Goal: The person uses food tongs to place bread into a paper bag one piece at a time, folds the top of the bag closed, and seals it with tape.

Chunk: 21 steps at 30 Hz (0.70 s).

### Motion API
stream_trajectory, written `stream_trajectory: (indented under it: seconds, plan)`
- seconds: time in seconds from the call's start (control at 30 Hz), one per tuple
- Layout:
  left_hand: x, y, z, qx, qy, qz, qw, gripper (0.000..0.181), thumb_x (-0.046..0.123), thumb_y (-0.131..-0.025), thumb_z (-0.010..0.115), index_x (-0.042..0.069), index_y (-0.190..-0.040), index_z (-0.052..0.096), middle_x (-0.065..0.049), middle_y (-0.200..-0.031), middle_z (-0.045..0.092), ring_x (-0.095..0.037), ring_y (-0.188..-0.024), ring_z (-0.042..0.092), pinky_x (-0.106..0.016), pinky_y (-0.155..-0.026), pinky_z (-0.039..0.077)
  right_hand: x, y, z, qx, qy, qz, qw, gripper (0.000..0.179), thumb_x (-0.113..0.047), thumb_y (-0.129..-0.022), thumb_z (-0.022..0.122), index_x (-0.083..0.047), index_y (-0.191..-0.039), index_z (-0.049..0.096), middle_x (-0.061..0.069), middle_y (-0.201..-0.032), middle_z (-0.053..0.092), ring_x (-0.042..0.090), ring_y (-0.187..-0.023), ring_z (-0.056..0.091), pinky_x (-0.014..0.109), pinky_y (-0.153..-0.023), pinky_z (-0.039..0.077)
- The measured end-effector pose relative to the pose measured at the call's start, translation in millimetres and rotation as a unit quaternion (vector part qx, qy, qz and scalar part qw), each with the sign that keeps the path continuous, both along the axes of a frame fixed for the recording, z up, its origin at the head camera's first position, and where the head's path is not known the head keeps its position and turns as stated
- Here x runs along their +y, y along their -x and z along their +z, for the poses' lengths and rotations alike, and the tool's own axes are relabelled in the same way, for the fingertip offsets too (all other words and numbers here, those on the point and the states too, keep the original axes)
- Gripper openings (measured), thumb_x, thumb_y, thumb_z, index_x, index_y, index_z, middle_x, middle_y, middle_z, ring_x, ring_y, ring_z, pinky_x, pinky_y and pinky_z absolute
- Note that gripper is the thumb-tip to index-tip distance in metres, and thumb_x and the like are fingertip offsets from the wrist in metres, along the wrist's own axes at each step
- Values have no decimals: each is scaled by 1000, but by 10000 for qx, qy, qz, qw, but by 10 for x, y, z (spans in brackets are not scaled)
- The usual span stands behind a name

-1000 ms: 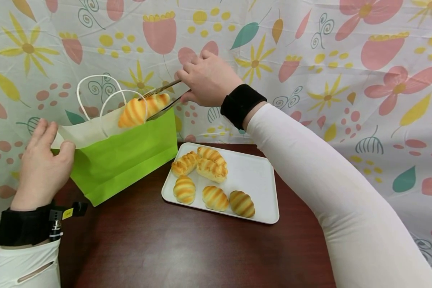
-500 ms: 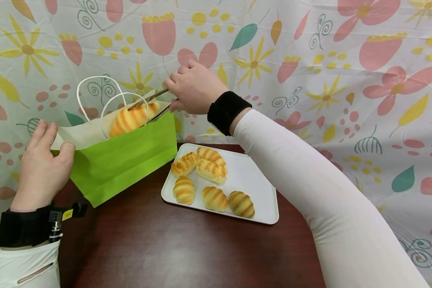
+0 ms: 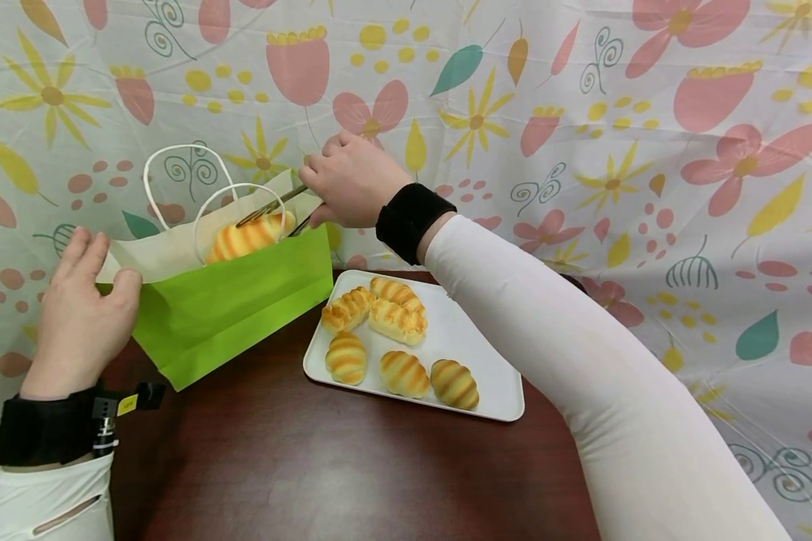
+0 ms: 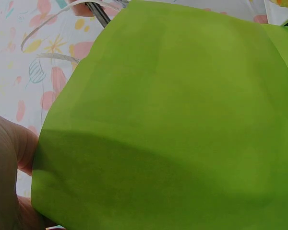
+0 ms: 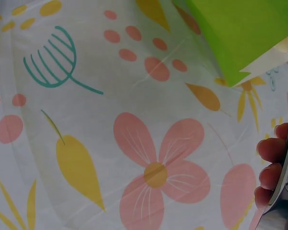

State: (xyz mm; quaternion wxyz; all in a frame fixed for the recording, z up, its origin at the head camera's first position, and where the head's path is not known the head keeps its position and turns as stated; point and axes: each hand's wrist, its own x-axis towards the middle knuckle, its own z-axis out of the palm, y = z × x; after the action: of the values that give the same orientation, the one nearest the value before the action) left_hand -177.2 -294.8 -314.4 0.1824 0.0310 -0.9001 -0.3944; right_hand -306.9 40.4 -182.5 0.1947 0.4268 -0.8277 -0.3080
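My left hand [image 3: 84, 308] holds the left edge of a green paper bag [image 3: 233, 308], its thumb and fingers at the rim. In the left wrist view the bag [image 4: 173, 105] fills most of the frame. My right hand [image 3: 355, 180] grips metal tongs [image 3: 271, 206] above the bag's right end. Between the tongs' arms is a striped bread roll [image 3: 240, 240], partly below the bag's rim. In the right wrist view the fingers [image 5: 271, 148] wrap the tongs [image 5: 287, 158] at the right edge.
Right of the bag a white tray [image 3: 490, 353] stands on the dark wooden table [image 3: 352, 466]. Several bread rolls lie on it, one a striped roll [image 3: 455, 383]. White handles [image 3: 150, 176] arch over the bag's mouth. A floral cloth [image 3: 582, 143] hangs behind.
My right hand has moved down and left with the tongs, lowering the bread roll deeper into the bag's mouth. My left hand has stayed at the bag's edge.
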Motion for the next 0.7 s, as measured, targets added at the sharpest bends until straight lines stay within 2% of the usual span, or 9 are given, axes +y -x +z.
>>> stream_trajectory:
  seconds: [0.13, 0.27, 0.4, 0.7]
  plan:
    - [8, -3, 4, -6, 3, -14, 10000, 74, 21, -106, 31, -3, -175, 17, -18, -185, 0, -49, -169, 3, -72, -130, 10, -18, 6, -27, 44, -157, 31, 9999, 76, -72, -107, 52, -1, -132, 65, 12, -115, 70, 42, -115, 70, 54, -113, 46]
    - [12, -4, 9, 6, -6, -11, 10000, 73, 20, -106, 31, -3, -174, 17, -18, -185, 0, -50, -169, 3, -72, -130, 10, -45, 7, -52, 19, -140, 70, 9999, 76, -73, -106, 52, -2, -129, 66, 10, -110, 72, 37, -114, 71, 54, -116, 44]
    - [17, 2, 12, 22, 26, 53, 10000, 74, 20, -106, 31, -4, -174, 18, -20, -185, 1, -51, -169, 4, -71, -130, 10, -82, 8, -79, -24, -158, 51, 9999, 75, -74, -105, 52, -3, -127, 66, 9, -110, 71, 34, -113, 71, 51, -113, 44]
    - [-7, 7, -14, 75, 34, -51, 10000, 74, 20, -105, 32, -5, -174, 19, -20, -185, 2, -51, -169, 4, -73, -130, 10, -128, -7, -129, -159, -130, -14, 9998, 72, -74, -104, 55, -5, -123, 67, 7, -111, 70, 30, -108, 70, 45, -97, 43]
